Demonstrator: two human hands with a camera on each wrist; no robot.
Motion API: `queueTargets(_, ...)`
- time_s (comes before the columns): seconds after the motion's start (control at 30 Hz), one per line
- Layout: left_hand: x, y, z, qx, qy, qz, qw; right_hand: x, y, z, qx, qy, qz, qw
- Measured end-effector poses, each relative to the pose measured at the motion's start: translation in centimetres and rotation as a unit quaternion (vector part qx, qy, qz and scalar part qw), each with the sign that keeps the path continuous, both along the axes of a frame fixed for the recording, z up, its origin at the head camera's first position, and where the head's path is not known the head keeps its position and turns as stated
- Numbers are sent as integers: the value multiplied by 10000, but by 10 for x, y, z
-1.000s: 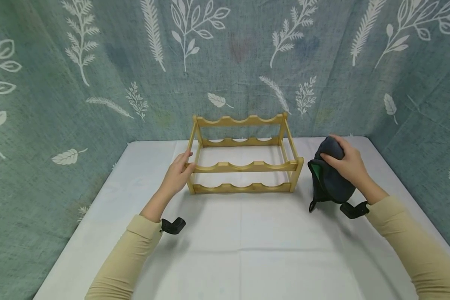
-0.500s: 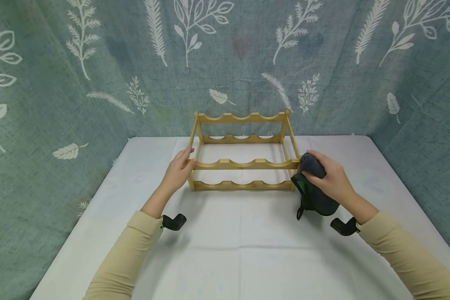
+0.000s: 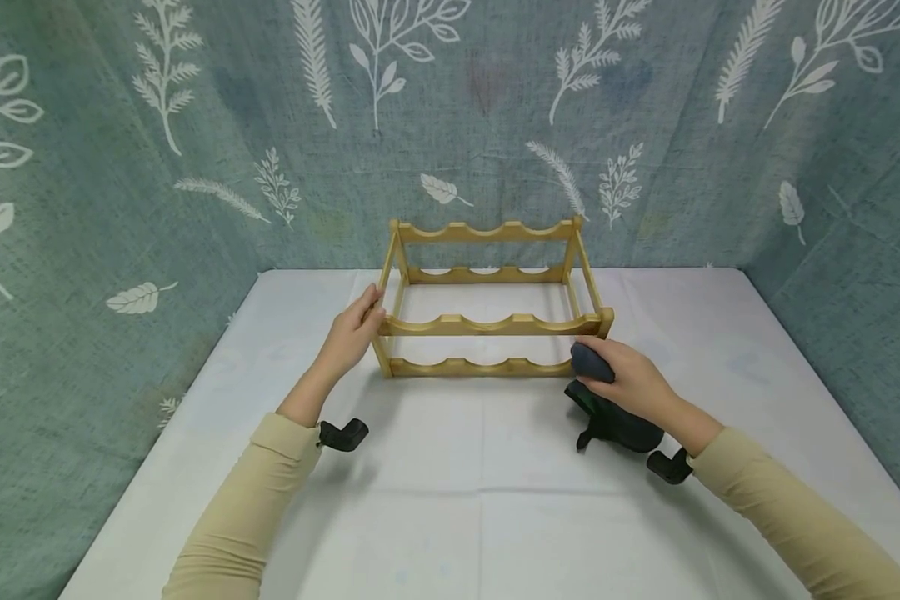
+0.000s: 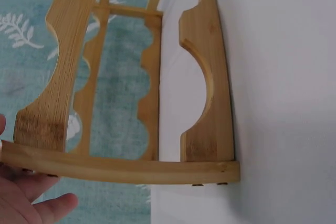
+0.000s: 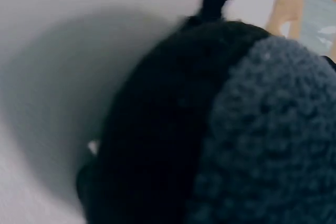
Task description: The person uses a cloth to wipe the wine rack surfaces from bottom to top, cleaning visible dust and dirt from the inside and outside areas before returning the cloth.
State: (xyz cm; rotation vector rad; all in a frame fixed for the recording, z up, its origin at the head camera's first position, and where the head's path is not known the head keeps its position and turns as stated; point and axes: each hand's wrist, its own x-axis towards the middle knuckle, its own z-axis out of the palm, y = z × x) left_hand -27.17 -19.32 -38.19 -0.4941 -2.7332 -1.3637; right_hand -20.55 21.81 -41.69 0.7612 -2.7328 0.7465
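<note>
A light wooden wine rack (image 3: 450, 327) with scalloped rails stands toward the back of the white table. My left hand (image 3: 349, 335) grips its front left upright; in the left wrist view, fingers (image 4: 31, 203) show against the rack's end piece (image 4: 121, 167). With thumb and fingers my right hand (image 3: 633, 377) holds a dark blue fuzzy cloth mitt (image 3: 624, 425) by its top. The mitt has black edging, a hanging loop and a dark green inside. It overlaps the rack's front right foot in the head view. In the right wrist view, the mitt (image 5: 273, 129) fills much of the picture.
A white cloth (image 3: 450, 533) with fold lines covers the table. Behind and at both sides hangs a teal curtain (image 3: 480, 167) with white leaf prints, close behind the rack. Small black devices (image 3: 343, 435) sit on both wrists.
My right hand has moved left and toward me with the mitt, from right of the rack to its front right corner. The left hand stays at the rack's left side.
</note>
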Motion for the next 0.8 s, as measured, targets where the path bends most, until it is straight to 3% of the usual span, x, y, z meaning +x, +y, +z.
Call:
queueTargets(0.2,-5,-7,-4,478,-122,-170,9986,-3,-5,-12,255,-252,183,9992)
queueTargets(0.43,-5,-11,-7,413,-309,161,9985,-7,-6,-22,584,-790,219,9949)
queueTargets(0.57,-7,-11,-9,376,-362,146,9985,-5,-4,-22,619,-1108,98,9919)
queueTargets(0.6,-4,-10,-6,356,-403,134,9985,-4,-4,-22,597,-1163,65,9914)
queueTargets(0.8,-1,-9,-2,335,-479,144,9982,6,7,-27,574,-997,-34,9934)
